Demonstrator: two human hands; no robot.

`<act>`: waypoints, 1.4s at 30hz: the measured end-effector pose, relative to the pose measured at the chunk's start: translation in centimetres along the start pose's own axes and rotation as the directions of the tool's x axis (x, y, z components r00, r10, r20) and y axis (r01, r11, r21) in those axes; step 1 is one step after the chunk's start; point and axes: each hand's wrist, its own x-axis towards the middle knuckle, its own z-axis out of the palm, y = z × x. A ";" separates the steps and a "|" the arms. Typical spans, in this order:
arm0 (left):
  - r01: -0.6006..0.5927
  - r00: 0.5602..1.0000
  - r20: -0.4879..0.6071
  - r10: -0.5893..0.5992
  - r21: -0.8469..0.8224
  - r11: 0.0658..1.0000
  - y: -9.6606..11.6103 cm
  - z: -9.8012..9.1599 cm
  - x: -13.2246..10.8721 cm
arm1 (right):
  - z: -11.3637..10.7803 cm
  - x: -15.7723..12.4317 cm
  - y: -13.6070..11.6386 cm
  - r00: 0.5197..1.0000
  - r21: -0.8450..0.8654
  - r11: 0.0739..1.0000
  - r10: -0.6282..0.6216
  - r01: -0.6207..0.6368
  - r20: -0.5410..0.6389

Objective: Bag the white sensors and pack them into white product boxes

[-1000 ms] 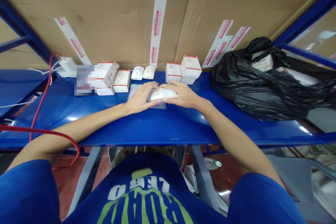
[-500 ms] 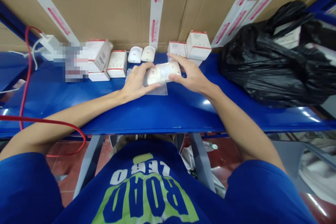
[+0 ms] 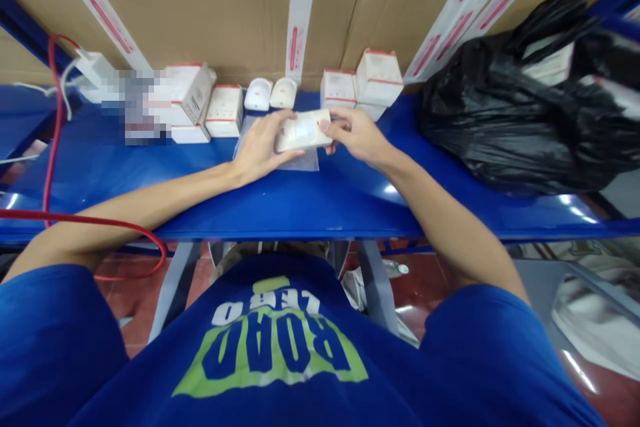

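White (and likely slick), the device (image 3: pixel 303 133) over the clear bag (image 3: pixel 311 161) could slip — left hand (image 3: pixel 260 147) half-curled round one end, right hand (image 3: pixel 357 137) pinching the other closely — should either grip slacken.

1. Held device (image 3: pixel 303 131): off-white hard plastic, smooth, soft sheen; milky window.
2. Clear bag (image 3: pixel 310 162) below it: thin see-through plastic film.
3. Two devices (image 3: pixel 259 95) near the boxes (image 3: pixel 224 110): smooth moulded plastic.
4. Those boxes: white printed card, smooth, fairly matt.
5. Desk (image 3: pixel 300 207): looks like painted metal, smooth, glossy blue, glare spots.
6. Back wall (image 3: pixel 210 7): brown cardboard, matt, lightly creased.
7. Tape strips (image 3: pixel 301 13): smooth, printed; paper or plastic, can't tell.
8. Black bag (image 3: pixel 490 127): thin plastic, crumpled, glossy along folds.
9. Red cable (image 3: pixel 90 217): smooth plastic-looking jacket.
10. Shirt (image 3: pixel 270 387): soft matt cloth, printed front.
11. Floor (image 3: pixel 135 307): reddish tiles, shiny in spots.
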 end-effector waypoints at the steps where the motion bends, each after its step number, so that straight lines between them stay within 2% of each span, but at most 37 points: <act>1: 0.006 1.000 0.012 -0.006 0.006 1.000 0.0 0.0 0.1 | 0.1 0.0 0.3 1.000 0.009 1.000 -0.002 0.002 -0.012; 6: -0.009 0.999 0.054 0.005 0.070 0.998 0.2 -0.5 0.5 | 0.1 0.1 0.7 0.999 0.035 0.999 -0.010 0.011 -0.041; 11: -0.008 1.000 0.013 0.007 0.137 0.991 0.5 -1.0 0.8 | -0.1 0.2 0.1 0.999 0.009 1.000 -0.018 0.018 -0.037; 25: -0.124 0.985 -0.116 0.128 0.041 0.991 -0.2 -0.8 0.6 | 0.2 0.3 -0.3 0.999 0.045 0.999 0.017 -0.016 -0.031; 32: -0.075 0.997 -0.034 0.075 0.003 0.997 -0.4 -0.6 0.6 | 0.1 0.2 0.7 0.999 0.065 0.998 0.007 -0.005 -0.036; 42: -0.030 0.999 -0.043 0.030 0.001 1.000 0.2 -0.6 0.3 | 0.8 0.0 -0.2 0.998 0.025 0.999 0.039 -0.038 -0.040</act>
